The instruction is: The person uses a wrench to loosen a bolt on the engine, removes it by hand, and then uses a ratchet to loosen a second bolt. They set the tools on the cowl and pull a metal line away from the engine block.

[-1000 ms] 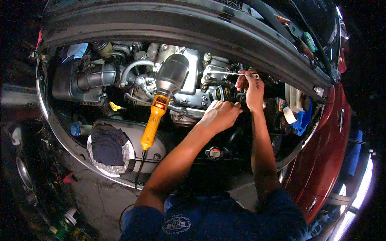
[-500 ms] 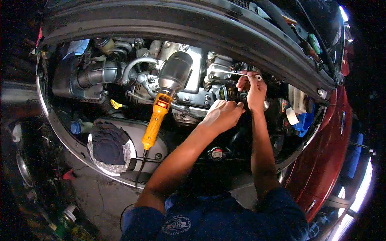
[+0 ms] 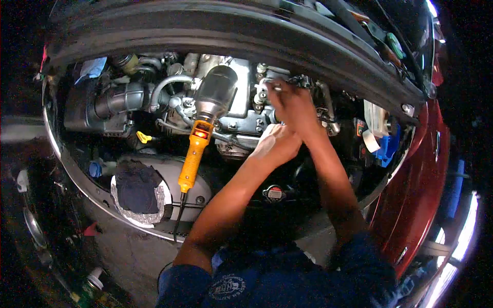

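Note:
My right hand (image 3: 298,110) reaches over the right side of the engine (image 3: 239,92), beside its bright metal cover. Its fingers bend towards bolts and fittings there, but motion smears them. Whether a tool is in them I cannot make out. My left hand (image 3: 277,145) is just below, palm down, its knuckles at the engine's front edge. The right wrist crosses over its fingertips and hides them. A work light (image 3: 194,159) with a yellow handle lies on the engine to the left of both hands, its clear head upward.
A radiator cap (image 3: 275,193) sits below my left hand. A dark cloth (image 3: 137,191) lies on the front left panel. The yellow dipstick handle (image 3: 144,137) stands left of the light. The raised hood (image 3: 205,33) hangs above, with a blue item (image 3: 389,146) at right.
My right hand has moved left, and the long silver tool that was in it no longer shows clearly. The left hand has shifted slightly left, its fingers now behind the right wrist.

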`<state>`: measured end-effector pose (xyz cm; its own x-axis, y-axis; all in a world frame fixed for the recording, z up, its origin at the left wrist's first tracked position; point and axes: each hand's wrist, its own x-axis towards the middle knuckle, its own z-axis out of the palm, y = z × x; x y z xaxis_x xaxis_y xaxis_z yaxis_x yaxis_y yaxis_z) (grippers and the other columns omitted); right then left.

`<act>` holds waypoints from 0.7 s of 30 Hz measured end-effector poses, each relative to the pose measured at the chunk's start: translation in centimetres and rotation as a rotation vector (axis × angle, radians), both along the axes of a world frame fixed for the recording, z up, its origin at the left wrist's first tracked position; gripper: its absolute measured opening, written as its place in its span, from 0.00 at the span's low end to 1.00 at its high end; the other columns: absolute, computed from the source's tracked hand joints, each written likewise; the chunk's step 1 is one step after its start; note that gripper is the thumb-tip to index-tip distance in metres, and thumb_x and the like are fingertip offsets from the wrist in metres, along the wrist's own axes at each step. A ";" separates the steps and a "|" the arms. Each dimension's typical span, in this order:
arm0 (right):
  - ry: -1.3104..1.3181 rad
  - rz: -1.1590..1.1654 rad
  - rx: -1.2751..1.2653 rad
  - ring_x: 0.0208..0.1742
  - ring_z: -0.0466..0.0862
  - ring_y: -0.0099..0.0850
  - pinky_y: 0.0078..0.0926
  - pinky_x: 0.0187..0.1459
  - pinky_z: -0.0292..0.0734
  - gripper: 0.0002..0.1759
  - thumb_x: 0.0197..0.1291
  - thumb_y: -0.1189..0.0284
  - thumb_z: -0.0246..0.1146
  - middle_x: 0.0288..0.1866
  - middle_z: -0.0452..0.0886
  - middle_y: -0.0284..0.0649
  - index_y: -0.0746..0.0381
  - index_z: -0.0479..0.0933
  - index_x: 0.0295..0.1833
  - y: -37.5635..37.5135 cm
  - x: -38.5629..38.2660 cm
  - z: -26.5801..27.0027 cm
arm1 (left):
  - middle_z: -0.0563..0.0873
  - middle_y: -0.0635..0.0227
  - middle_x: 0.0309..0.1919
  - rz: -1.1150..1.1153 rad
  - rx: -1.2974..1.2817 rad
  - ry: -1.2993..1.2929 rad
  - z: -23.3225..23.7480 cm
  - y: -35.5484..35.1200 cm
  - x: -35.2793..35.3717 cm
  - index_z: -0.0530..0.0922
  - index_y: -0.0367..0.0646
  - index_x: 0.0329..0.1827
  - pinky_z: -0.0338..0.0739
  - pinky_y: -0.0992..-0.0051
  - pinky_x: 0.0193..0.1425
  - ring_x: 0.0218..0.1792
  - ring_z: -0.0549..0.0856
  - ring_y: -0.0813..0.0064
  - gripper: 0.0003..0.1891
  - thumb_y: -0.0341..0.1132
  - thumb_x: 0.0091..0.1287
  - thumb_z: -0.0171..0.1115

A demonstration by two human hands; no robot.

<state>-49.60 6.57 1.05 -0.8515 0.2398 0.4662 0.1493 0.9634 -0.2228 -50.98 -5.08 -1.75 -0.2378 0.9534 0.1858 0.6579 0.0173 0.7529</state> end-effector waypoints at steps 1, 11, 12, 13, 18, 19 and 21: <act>-0.068 -0.011 0.005 0.27 0.87 0.45 0.40 0.29 0.82 0.11 0.68 0.67 0.66 0.25 0.85 0.48 0.64 0.82 0.47 -0.7 -0.7 1.0 | 0.89 0.46 0.41 0.003 0.035 -0.014 0.0 0.1 0.0 0.83 0.39 0.46 0.81 0.48 0.48 0.44 0.88 0.44 0.11 0.32 0.65 0.60; 0.287 -0.278 -1.019 0.29 0.85 0.23 0.22 0.31 0.80 0.12 0.77 0.68 0.60 0.29 0.85 0.38 0.66 0.80 0.47 -1.5 3.6 1.3 | 0.89 0.50 0.37 -0.072 -0.175 0.106 0.3 -0.2 0.1 0.82 0.42 0.50 0.82 0.49 0.44 0.39 0.88 0.45 0.12 0.37 0.71 0.58; 0.326 -0.254 -1.081 0.28 0.84 0.24 0.22 0.30 0.79 0.11 0.77 0.69 0.59 0.28 0.84 0.39 0.66 0.80 0.47 -0.9 3.8 1.3 | 0.89 0.50 0.36 -0.078 -0.178 0.170 0.1 -0.2 0.1 0.82 0.41 0.51 0.83 0.49 0.42 0.37 0.89 0.45 0.12 0.38 0.73 0.57; 0.365 -0.230 -1.142 0.27 0.84 0.25 0.22 0.29 0.79 0.11 0.78 0.70 0.58 0.28 0.83 0.39 0.67 0.80 0.47 0.0 4.2 1.3 | 0.88 0.51 0.34 -0.056 -0.165 0.168 0.1 -0.2 0.2 0.83 0.42 0.50 0.82 0.50 0.41 0.36 0.89 0.46 0.13 0.41 0.74 0.58; 0.475 -0.144 -1.244 0.25 0.80 0.26 0.23 0.26 0.76 0.11 0.78 0.72 0.55 0.27 0.81 0.41 0.68 0.78 0.47 3.1 5.0 -0.1 | 0.87 0.53 0.30 -0.043 -0.210 0.128 1.6 -0.3 0.2 0.84 0.41 0.50 0.80 0.54 0.40 0.33 0.88 0.51 0.16 0.45 0.75 0.60; 0.464 -0.157 -1.254 0.25 0.80 0.27 0.23 0.26 0.76 0.11 0.78 0.72 0.55 0.27 0.81 0.41 0.69 0.78 0.47 3.4 5.1 -0.3 | 0.87 0.53 0.29 -0.026 -0.159 0.151 1.1 -0.4 0.3 0.83 0.42 0.49 0.81 0.53 0.38 0.32 0.88 0.49 0.16 0.46 0.76 0.58; 0.439 -0.181 -1.265 0.25 0.81 0.27 0.24 0.27 0.76 0.13 0.78 0.71 0.55 0.26 0.80 0.41 0.70 0.80 0.47 4.1 5.1 -0.9 | 0.87 0.53 0.28 0.007 -0.057 0.198 0.4 -0.5 0.3 0.82 0.43 0.47 0.83 0.50 0.34 0.30 0.88 0.47 0.17 0.48 0.78 0.54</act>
<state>-44.46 10.64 0.12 -0.6013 0.7962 0.0672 -0.0610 0.0382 -0.9974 -50.65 -5.60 -1.38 -0.2089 0.9621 0.1750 0.7926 0.0618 0.6066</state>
